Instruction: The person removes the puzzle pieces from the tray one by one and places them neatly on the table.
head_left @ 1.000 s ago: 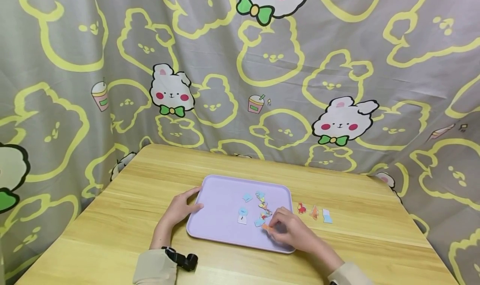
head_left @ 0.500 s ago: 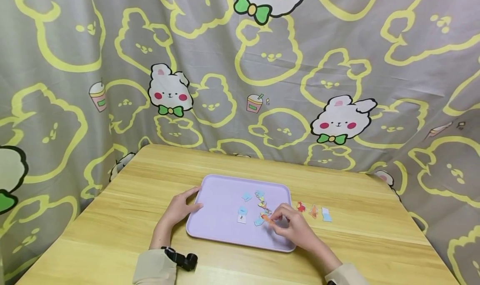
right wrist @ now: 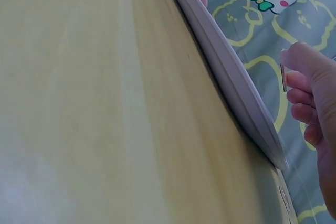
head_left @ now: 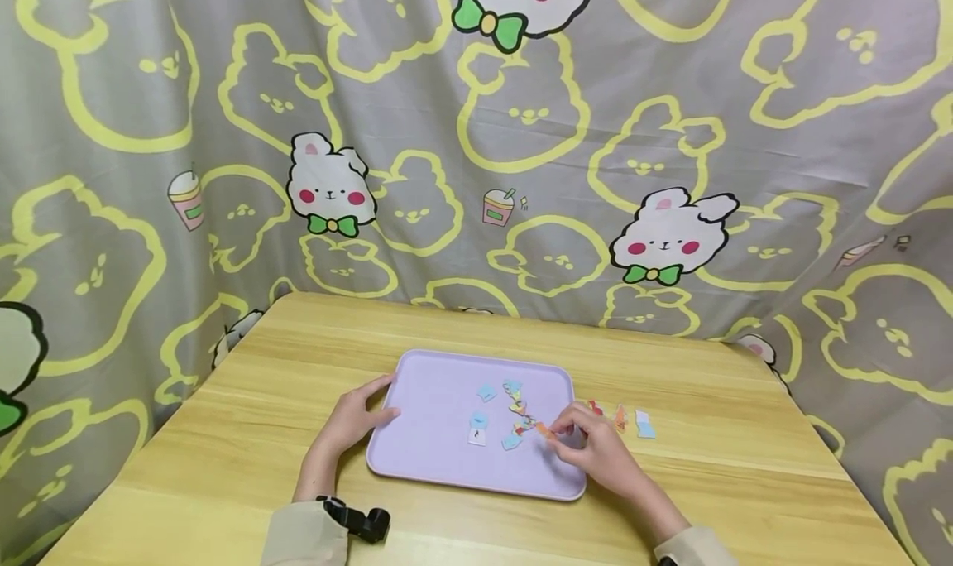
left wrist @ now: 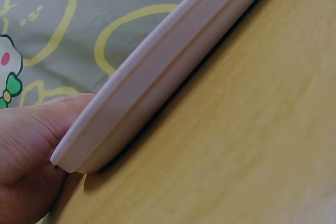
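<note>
At the left rim of a lilac tray (head_left: 428,458), my left hand (head_left: 351,419) grips the edge, thumb over the rim. The left wrist view has this thumb side (left wrist: 26,145) against the tray's outer wall (left wrist: 142,85). Over the tray's right part, my right hand (head_left: 596,448) pinches a small orange puzzle piece (head_left: 546,430) between thumb and fingers. From the right wrist the piece (right wrist: 284,78) appears edge-on, held above the tray. Left of it lie joined, colourful puzzle pieces (head_left: 517,406), ending in a light blue piece (head_left: 511,442).
Also on the tray are a loose blue piece (head_left: 486,393) and a blue-and-white pair (head_left: 477,429). Right of the tray, on the wooden table (head_left: 707,483), lie an orange piece (head_left: 620,418), a blue-and-white piece (head_left: 644,424) and a partly hidden red piece (head_left: 595,407). A patterned curtain (head_left: 417,78) surrounds the table.
My right hand has moved the orange puzzle piece from beside the light blue piece, first away from me, then to the right. My left hand keeps its place on the tray.
</note>
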A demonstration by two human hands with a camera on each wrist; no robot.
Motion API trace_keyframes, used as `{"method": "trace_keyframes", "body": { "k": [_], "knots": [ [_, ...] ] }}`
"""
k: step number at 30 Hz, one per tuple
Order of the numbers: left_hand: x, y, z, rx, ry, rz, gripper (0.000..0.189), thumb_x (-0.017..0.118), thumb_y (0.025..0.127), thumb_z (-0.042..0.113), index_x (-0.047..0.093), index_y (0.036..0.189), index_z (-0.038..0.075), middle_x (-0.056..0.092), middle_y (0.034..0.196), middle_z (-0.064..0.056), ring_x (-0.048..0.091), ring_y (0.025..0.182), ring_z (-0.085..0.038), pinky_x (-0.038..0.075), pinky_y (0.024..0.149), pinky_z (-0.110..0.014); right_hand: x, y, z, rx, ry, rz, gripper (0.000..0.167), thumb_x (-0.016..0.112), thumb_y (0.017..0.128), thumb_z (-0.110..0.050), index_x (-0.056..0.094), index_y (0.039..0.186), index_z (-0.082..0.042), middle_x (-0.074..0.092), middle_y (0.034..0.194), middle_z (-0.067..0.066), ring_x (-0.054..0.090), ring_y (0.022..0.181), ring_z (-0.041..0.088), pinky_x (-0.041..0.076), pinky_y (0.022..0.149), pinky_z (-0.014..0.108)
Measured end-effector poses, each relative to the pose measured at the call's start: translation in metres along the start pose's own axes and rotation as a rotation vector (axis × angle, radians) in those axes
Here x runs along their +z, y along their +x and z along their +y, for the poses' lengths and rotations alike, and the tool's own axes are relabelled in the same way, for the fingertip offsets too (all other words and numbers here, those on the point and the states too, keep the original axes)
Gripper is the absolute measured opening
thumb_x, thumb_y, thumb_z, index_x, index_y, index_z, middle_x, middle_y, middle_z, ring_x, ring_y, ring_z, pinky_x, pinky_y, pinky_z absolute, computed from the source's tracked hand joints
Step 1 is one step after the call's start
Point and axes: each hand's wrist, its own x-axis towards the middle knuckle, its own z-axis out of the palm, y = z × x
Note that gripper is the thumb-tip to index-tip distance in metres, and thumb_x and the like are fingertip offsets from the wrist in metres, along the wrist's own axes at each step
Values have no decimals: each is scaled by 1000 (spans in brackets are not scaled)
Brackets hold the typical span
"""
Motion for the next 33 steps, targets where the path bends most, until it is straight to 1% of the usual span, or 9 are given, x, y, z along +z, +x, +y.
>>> {"method": "trace_keyframes", "body": {
  "k": [4,7,8,10,11,12,14,17,33],
  "knots": [
    [0,0,0,16,-1,5,59,69,91,17,48,145,10,45,150,-22,35,142,-44,29,118,-59,-7,-3,5,15,-21,5,28,83,72,-1,67,85,-20,63,81,-6,53,72,14,44,57,27],
    [0,0,-1,23,6,6,59,69,90,17,48,145,10,46,149,-22,36,142,-44,29,118,-58,-13,-5,7,46,-49,17,29,82,72,-2,66,85,-23,61,80,-9,50,69,11,46,85,47],
    [0,0,-1,23,7,6,59,70,90,17,48,145,10,46,149,-22,36,142,-44,30,118,-58,-15,-6,8,54,-67,25,30,83,72,-2,66,84,-24,60,79,-10,49,67,10,42,86,55],
    [0,0,-2,23,10,5,59,70,90,18,48,145,10,46,149,-22,36,142,-44,30,118,-58,-20,-8,11,65,-89,42,31,83,71,-1,66,84,-24,59,78,-11,47,66,8,40,85,57],
    [0,0,-2,24,12,4,60,70,90,18,48,145,10,45,149,-22,36,142,-44,30,118,-58,-22,-9,13,62,-97,50,31,82,70,0,66,83,-23,59,78,-10,47,66,8,41,87,54],
    [0,0,-2,24,12,4,60,70,91,18,48,145,10,45,149,-22,36,142,-44,30,118,-59,-24,-11,15,56,-105,59,32,82,70,1,66,83,-23,59,78,-10,47,67,7,47,82,43],
    [0,0,-2,25,10,4,60,70,90,18,48,145,10,45,149,-22,36,142,-44,30,117,-59,-29,-12,18,36,-110,74,31,82,69,3,67,83,-20,61,79,-9,49,68,7,43,63,26],
    [1,0,-2,27,11,3,60,69,91,18,48,146,10,45,150,-22,36,142,-44,30,117,-59,-36,-15,24,18,-117,85,31,81,69,5,68,83,-18,63,81,-7,52,69,8,42,55,17],
    [0,-2,-1,17,1,1,60,69,91,19,47,146,10,44,150,-22,35,142,-44,29,118,-59,-68,-27,44,71,-227,117,30,81,69,6,67,80,-17,65,83,-5,53,69,7,42,55,18]
  ]
}}
